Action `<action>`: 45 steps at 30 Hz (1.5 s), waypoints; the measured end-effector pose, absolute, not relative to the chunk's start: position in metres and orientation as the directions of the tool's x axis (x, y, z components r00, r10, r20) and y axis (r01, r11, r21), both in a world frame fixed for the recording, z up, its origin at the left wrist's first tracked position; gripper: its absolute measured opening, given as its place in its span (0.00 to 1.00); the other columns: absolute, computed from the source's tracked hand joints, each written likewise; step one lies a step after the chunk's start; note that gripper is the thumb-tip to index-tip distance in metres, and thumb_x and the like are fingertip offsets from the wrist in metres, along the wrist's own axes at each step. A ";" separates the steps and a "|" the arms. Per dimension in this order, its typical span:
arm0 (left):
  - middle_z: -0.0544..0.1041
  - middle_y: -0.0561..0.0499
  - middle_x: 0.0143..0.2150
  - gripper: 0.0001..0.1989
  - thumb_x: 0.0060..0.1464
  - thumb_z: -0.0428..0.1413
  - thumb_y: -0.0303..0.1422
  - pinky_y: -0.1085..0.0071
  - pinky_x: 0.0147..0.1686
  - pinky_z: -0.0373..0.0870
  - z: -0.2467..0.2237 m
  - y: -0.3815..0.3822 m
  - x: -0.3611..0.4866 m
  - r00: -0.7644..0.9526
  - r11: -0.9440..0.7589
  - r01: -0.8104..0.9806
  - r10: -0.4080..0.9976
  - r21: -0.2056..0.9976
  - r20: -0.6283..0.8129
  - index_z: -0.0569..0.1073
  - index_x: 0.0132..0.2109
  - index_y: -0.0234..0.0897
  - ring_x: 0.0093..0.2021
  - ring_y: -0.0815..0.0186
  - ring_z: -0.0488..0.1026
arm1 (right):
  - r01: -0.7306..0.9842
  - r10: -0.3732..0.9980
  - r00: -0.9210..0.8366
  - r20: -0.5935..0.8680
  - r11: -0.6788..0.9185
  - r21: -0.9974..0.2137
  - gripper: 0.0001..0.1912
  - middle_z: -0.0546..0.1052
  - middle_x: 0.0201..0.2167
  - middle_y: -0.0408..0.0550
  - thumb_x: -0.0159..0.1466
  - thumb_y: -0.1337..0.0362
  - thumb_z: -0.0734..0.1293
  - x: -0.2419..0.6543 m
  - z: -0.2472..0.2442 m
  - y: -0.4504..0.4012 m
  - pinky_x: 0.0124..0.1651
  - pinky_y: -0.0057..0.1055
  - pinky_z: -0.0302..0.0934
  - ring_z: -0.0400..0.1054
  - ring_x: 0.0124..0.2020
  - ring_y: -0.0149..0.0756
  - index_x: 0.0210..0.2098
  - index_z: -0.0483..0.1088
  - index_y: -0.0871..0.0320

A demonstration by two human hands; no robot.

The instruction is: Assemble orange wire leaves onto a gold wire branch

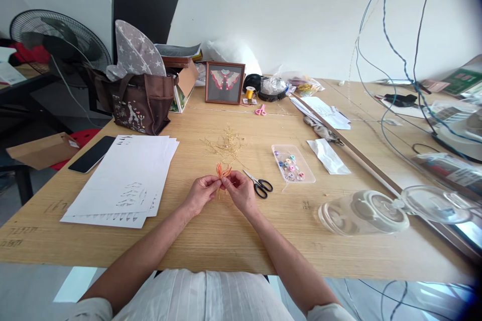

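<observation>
A person sat at a wooden table (226, 246) with both forearms reaching forward and the hands close together near its middle. The left hand (201, 193) and right hand (239, 190) held a small orange spray of strands (223, 171) from either side. The grip was narrow, a fingertip pinch by both hands, with the spray sticking up just above the fingers, probably to keep it in clear view. Its exact material was too small to tell.

A loose tangle of gold wire (226, 145) lay on the table just ahead of the hands, seemingly placed within easy reach. Black-handled scissors (258, 184) lay just beside the right hand, handles outward, where that hand could likely grab them fast. A clear plastic tray (292, 163) of small beads and spools sat further right, also near enough to reach. A stack of white cut-paper sheets (120, 180) lay left of the hands, apparently kept aside from the work area. Further back were pink scissors (260, 110), a gold thread spool (250, 93) and a framed butterfly-shaped artwork (225, 83).
</observation>
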State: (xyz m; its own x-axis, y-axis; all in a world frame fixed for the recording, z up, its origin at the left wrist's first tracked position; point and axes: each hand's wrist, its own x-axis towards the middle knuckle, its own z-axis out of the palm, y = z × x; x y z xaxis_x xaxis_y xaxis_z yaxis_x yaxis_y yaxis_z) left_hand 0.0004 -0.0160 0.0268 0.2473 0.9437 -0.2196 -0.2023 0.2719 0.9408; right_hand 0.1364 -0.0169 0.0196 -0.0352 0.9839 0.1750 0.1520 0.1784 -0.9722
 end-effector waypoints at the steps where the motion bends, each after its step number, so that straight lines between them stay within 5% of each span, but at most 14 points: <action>1: 0.65 0.57 0.18 0.15 0.42 0.61 0.41 0.78 0.15 0.43 0.027 -0.016 0.000 0.249 0.276 -0.207 0.943 0.939 -0.222 0.74 0.29 0.31 0.16 0.79 0.50 | 0.154 0.984 -0.036 0.175 0.179 -0.972 0.12 0.73 0.22 0.45 0.58 0.56 0.64 0.136 0.020 -0.017 0.27 0.25 0.61 0.68 0.23 0.31 0.32 0.69 0.60; 13: 0.67 0.57 0.19 0.14 0.36 0.64 0.37 0.78 0.15 0.42 0.026 -0.013 -0.002 0.133 0.335 -0.338 0.942 0.879 -0.308 0.75 0.29 0.33 0.16 0.80 0.51 | 0.221 0.993 -0.021 0.120 0.122 -0.968 0.12 0.75 0.31 0.49 0.57 0.58 0.64 0.137 0.015 -0.015 0.27 0.26 0.59 0.68 0.28 0.32 0.35 0.71 0.61; 20: 0.72 0.55 0.22 0.14 0.32 0.66 0.36 0.78 0.17 0.48 0.028 -0.014 -0.001 0.107 0.329 -0.432 0.943 0.840 -0.315 0.75 0.27 0.33 0.18 0.78 0.59 | 0.211 0.977 -0.173 0.126 0.161 -0.964 0.10 0.75 0.29 0.47 0.57 0.61 0.64 0.127 0.013 -0.021 0.28 0.25 0.58 0.67 0.29 0.31 0.35 0.72 0.60; 34: 0.66 0.58 0.16 0.13 0.33 0.66 0.35 0.79 0.16 0.50 0.027 -0.010 -0.006 0.184 0.335 -0.426 0.941 0.840 -0.282 0.71 0.24 0.32 0.16 0.78 0.58 | -0.034 0.965 -0.258 0.050 0.043 -0.999 0.17 0.67 0.19 0.42 0.58 0.52 0.64 0.124 0.005 -0.019 0.21 0.24 0.50 0.55 0.19 0.25 0.27 0.70 0.61; 39: 0.69 0.56 0.17 0.13 0.38 0.63 0.37 0.75 0.19 0.60 0.028 -0.011 -0.008 0.294 0.346 -0.378 0.924 0.858 -0.243 0.70 0.25 0.34 0.17 0.73 0.64 | -0.113 0.950 -0.311 0.018 -0.018 -0.993 0.19 0.68 0.19 0.42 0.57 0.50 0.64 0.121 0.002 -0.020 0.21 0.23 0.52 0.57 0.18 0.25 0.25 0.68 0.61; 45: 0.69 0.55 0.22 0.11 0.38 0.63 0.37 0.76 0.24 0.60 0.030 -0.010 -0.008 0.109 0.060 -0.153 0.993 0.986 -0.043 0.72 0.24 0.34 0.22 0.73 0.62 | 0.183 0.967 -0.237 0.093 0.138 -0.973 0.14 0.75 0.26 0.46 0.59 0.55 0.63 0.131 0.014 -0.019 0.29 0.27 0.60 0.66 0.26 0.31 0.31 0.73 0.59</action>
State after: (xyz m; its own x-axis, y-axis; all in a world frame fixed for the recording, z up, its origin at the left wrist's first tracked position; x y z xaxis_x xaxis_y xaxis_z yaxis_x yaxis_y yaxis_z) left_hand -0.0084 -0.0099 0.0296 0.1094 0.9931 -0.0431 -0.1531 0.0597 0.9864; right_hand 0.1315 -0.0186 0.0140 -0.2369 0.9671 0.0927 0.1826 0.1380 -0.9734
